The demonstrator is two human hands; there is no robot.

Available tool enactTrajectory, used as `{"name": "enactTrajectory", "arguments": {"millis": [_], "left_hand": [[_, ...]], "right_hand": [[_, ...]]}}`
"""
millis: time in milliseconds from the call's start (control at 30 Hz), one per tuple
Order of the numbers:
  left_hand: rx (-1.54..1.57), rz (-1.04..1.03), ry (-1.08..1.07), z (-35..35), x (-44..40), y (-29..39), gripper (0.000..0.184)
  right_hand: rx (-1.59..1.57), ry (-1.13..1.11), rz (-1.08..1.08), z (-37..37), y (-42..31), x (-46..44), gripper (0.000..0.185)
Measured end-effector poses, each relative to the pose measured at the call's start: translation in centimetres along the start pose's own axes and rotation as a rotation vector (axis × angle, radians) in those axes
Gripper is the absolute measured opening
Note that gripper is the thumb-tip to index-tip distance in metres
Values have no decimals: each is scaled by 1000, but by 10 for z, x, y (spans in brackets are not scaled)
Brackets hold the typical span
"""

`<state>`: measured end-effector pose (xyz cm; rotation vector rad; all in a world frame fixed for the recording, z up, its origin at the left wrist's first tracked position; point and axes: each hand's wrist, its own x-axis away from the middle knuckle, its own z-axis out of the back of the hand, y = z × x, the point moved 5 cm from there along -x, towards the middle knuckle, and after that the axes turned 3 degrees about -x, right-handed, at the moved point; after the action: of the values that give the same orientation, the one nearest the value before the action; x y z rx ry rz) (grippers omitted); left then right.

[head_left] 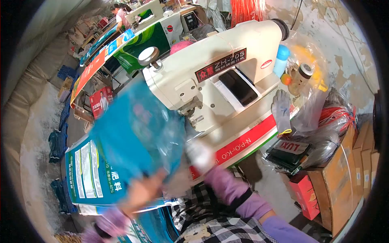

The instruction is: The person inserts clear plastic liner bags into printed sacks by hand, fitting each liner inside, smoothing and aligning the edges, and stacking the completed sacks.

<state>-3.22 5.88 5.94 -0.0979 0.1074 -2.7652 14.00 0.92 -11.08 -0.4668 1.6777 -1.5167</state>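
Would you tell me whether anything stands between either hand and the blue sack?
Nothing visible does: the left hand is at the blue sack, and the right hand is close to its edge. Both hands are blurred, so contact is unclear.

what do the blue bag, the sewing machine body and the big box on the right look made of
Blue bag: likely thin plastic, given its glossy highlights.
Sewing machine: probably painted metal, smooth cream, softly shiny.
Box: cardboard, matte brown with crisp folded edges.
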Motion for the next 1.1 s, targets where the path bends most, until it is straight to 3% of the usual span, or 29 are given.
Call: {"name": "enactTrajectory", "arguments": {"millis": [33,67,100,133,167,200,233,267,333,367,400,467,533,567,600,667,700,733,767,800,867,933,1000,1033,1067,1100], "left_hand": [[11,9,172,-13,25,43,51],[664,316,44,-32,32,47,57],[757,394,-5,-35,31,43,59],[846,477,-50,-38,31,39,60],[1201,539,-70,-45,32,36,60],[1558,606,-98,-51,35,40,60],[1656,667,-186,-48,29,43,59],[1649,668,-197,-47,22,38,59],[1883,531,-520,-51,3,41,55],[1787,496,-635,-39,-12,46,52],[1452,325,-634,-25,-25,48,32],[752,-19,-571,25,-52,69,20],[219,-527,24,55,-77,88,16],[176,-646,108,63,-93,98,11],[177,-643,107,62,-110,103,11],[156,-794,215,49,-125,113,4],[138,-771,4,31,-121,113,8],[123,-760,-288,18,-105,112,17],[106,-743,-586,9,-80,109,27],[230,-602,-953,5,-52,107,50],[124,-523,-864,3,-4,112,64],[131,-401,-861,7,4,117,55],[110,-377,-742,-2,13,123,45],[93,-472,-658,-11,18,130,36],[99,-468,-660,-19,20,133,36],[86,-595,-617,-17,15,142,33]], "right_hand": [[-593,10,-415,-54,38,42,47],[-1176,297,-819,-107,73,90,58],[-1064,88,-872,-109,55,97,52],[-456,-391,-669,-76,10,78,46],[-194,-567,-546,-55,-19,69,41],[-271,-494,-606,-34,-35,61,38],[-797,-95,-603,-23,-30,55,30],[-1271,89,-893,-13,-51,43,30],[-1120,94,-800,-7,-44,30,39],[-1130,103,-797,-9,-40,32,39],[-997,96,-690,-7,-39,32,45],[-861,111,-575,5,-41,33,53],[-828,-24,-569,11,-48,45,62],[-862,-43,-396,0,-39,51,62],[-653,-85,-452,10,-64,63,63],[-694,-94,-575,2,-87,79,62],[-507,-131,-595,-1,-73,96,52],[-116,-235,-571,14,-92,101,53],[-178,-166,-567,27,-96,114,54],[-237,-95,-560,40,-99,125,56],[-154,-186,-627,62,-115,112,59],[-110,-282,-689,60,-111,107,55],[-48,-295,-476,52,-101,98,60],[-17,-290,-475,50,-95,91,65],[51,-255,-447,46,-90,86,65],[152,-267,-444,43,-92,87,66]]}}
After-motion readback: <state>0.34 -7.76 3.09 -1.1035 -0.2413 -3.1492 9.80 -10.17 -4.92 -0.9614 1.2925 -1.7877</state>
